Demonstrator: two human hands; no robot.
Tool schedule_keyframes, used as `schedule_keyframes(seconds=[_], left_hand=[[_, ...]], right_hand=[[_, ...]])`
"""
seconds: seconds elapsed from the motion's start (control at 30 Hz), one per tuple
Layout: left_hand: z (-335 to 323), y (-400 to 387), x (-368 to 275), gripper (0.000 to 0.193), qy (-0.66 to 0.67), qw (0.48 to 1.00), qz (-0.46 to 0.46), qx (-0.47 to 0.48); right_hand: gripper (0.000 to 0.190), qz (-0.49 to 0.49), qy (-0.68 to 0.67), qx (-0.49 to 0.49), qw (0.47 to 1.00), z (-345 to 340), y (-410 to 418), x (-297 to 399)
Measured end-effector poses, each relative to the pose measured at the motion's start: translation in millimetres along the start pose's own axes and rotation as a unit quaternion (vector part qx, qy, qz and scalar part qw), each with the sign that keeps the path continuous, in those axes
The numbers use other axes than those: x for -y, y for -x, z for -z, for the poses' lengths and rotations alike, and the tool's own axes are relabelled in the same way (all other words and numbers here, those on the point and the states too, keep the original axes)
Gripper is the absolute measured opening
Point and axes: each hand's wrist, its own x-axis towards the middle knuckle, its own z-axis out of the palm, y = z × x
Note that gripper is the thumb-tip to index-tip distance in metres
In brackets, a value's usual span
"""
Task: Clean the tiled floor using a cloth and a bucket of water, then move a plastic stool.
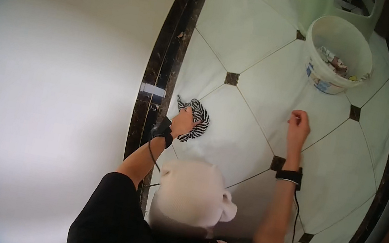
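My left hand (183,121) is down at the floor beside the dark border, its fingers bunched into a black-and-white striped cloth (200,118). The cloth lies crumpled on the white tiled floor (252,119), and part of it is hidden under the hand. Out to the right, my right hand (298,125) hangs over the tiles with its fingers curled in loosely. Nothing can be made out inside it. Both wrists wear black straps with cables.
A white plastic bucket (313,58) with crumpled wrappers inside stands at the upper right. Behind it is a pale green plastic stool (306,5). Dark marble trim (164,58) runs along the pale wall (73,62) on the left. My knee (190,194) is between my arms.
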Motion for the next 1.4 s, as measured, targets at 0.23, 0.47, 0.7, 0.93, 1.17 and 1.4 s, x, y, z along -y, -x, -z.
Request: schedule_keyframes(seconds=[0.23,0.47,0.7,0.93,1.17,1.4], left_hand=[[-14.6,-14.5,27.1,0.065,0.034,0.998,0.048,0.025],[9.2,-39.5,51.0,0.060,0.032,0.996,0.076,0.041],[63.4,-183.8,50.5,0.047,-0.026,0.988,0.073,-0.136],[150.6,-363.4,90.4,0.047,0.041,0.936,0.164,-0.309],[134.8,-440.3,119.2,0.082,0.008,0.961,0.012,-0.276],[166.9,-570.6,104.5,0.091,0.139,0.943,-0.031,-0.300]], right_hand=[[0.009,0.043,0.067,0.042,0.996,-18.0,-1.4,-13.8],[0.011,-0.086,-0.038,0.084,0.992,-20.1,-8.9,-2.3],[0.010,-0.093,0.066,-0.014,0.993,-10.7,0.1,-10.1],[0.010,-0.198,0.091,-0.018,0.976,-20.2,-8.0,-5.5],[0.012,-0.146,0.273,-0.087,0.947,-55.9,-9.3,10.8],[0.015,-0.201,0.345,-0.134,0.907,-62.7,-16.1,22.4]])
